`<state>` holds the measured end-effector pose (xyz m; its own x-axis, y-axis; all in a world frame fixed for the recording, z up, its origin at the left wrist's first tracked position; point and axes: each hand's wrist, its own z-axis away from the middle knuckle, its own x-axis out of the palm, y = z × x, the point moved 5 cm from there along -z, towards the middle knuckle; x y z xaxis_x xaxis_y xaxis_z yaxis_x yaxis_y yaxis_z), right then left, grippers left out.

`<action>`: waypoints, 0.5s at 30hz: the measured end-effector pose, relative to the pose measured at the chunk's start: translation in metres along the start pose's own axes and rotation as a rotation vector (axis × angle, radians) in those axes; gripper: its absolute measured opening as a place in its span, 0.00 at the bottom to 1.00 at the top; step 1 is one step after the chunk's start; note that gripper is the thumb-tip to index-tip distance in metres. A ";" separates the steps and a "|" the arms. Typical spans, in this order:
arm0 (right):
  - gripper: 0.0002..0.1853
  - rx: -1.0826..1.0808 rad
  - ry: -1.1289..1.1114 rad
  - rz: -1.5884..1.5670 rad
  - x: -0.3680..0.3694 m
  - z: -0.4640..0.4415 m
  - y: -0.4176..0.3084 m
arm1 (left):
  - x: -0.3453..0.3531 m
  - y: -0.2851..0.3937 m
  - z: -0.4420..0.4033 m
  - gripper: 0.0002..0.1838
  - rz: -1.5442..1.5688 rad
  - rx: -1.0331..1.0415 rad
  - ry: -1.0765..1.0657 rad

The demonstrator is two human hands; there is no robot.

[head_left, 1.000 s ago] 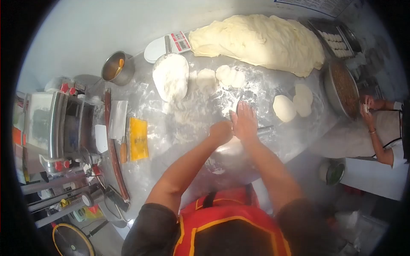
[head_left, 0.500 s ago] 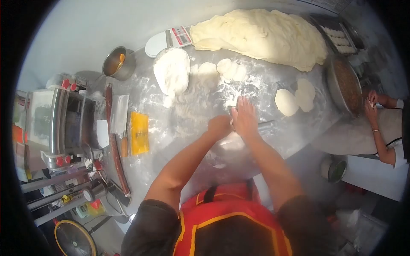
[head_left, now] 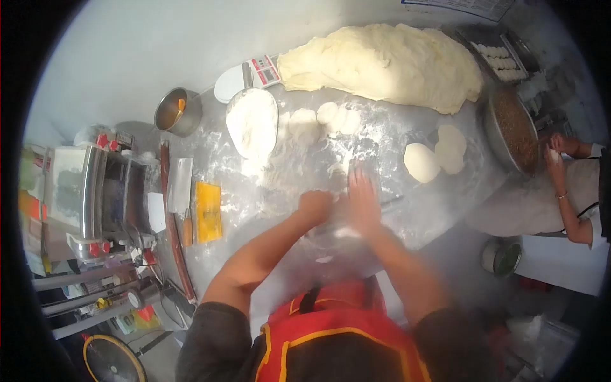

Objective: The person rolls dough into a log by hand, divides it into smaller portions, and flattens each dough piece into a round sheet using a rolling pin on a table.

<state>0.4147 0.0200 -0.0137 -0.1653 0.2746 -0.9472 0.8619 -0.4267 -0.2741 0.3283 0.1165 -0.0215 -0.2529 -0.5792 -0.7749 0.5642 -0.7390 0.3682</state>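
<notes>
My right hand point(head_left: 363, 202) lies with its fingers stretched out over a slim rolling pin point(head_left: 392, 204), whose end sticks out to the right. Close by on the left, my left hand point(head_left: 316, 206) is closed like a fist; what its fingers hold, if anything, is hidden. A pale, blurred piece of dough point(head_left: 347, 230) shows on the floured table point(head_left: 254, 204) between and below my hands. Two flat dough rounds, one point(head_left: 421, 162) overlapping the other point(head_left: 450, 149), lie to the right. Several smaller dough pieces point(head_left: 340, 118) sit beyond my hands.
A large dough mound point(head_left: 382, 63) fills the back, beside a scale point(head_left: 264, 71) and flour scoop point(head_left: 252, 121). Left are a pot point(head_left: 179, 114), cleaver point(head_left: 181, 184), yellow scraper point(head_left: 208, 212) and long brown stick point(head_left: 172, 229). A co-worker's hands point(head_left: 557, 153) are near a filling bowl point(head_left: 512, 130).
My left hand has shifted left and slightly nearer to me. The right hand is still flat on the pin, a little lower in view. The whole view has tilted slightly.
</notes>
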 end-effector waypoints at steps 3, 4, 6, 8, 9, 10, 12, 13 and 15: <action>0.30 -0.085 -0.112 0.065 -0.007 0.085 0.004 | 0.018 -0.002 -0.031 0.12 0.028 0.292 0.005; 0.30 -0.103 -0.146 0.047 -0.019 0.105 0.001 | 0.018 0.014 -0.040 0.12 0.087 0.446 0.026; 0.30 -0.055 -0.158 0.005 -0.034 0.118 -0.004 | 0.006 0.051 -0.061 0.11 0.299 0.648 0.090; 0.30 -0.051 -0.122 -0.054 -0.035 0.116 0.000 | -0.030 0.082 -0.093 0.12 0.537 0.662 0.210; 0.30 -0.066 -0.084 -0.095 -0.032 0.114 0.003 | -0.048 0.088 -0.109 0.14 0.620 0.624 0.280; 0.30 -0.077 -0.045 -0.136 -0.029 0.113 0.006 | -0.067 0.082 -0.121 0.15 0.377 0.492 0.572; 0.31 -0.082 -0.010 -0.105 -0.020 0.112 0.007 | -0.090 0.066 -0.147 0.18 -0.105 0.286 0.931; 0.31 -0.086 0.004 -0.088 -0.018 0.112 0.007 | -0.093 0.050 -0.160 0.19 -0.335 0.218 1.004; 0.32 -0.065 -0.010 -0.148 -0.026 0.109 0.006 | -0.092 0.035 -0.159 0.19 -0.404 0.306 0.919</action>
<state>0.3721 -0.0839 -0.0085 -0.2972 0.3213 -0.8991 0.8571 -0.3253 -0.3996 0.4961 0.1988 -0.0189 0.3888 0.1194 -0.9136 0.3153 -0.9489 0.0102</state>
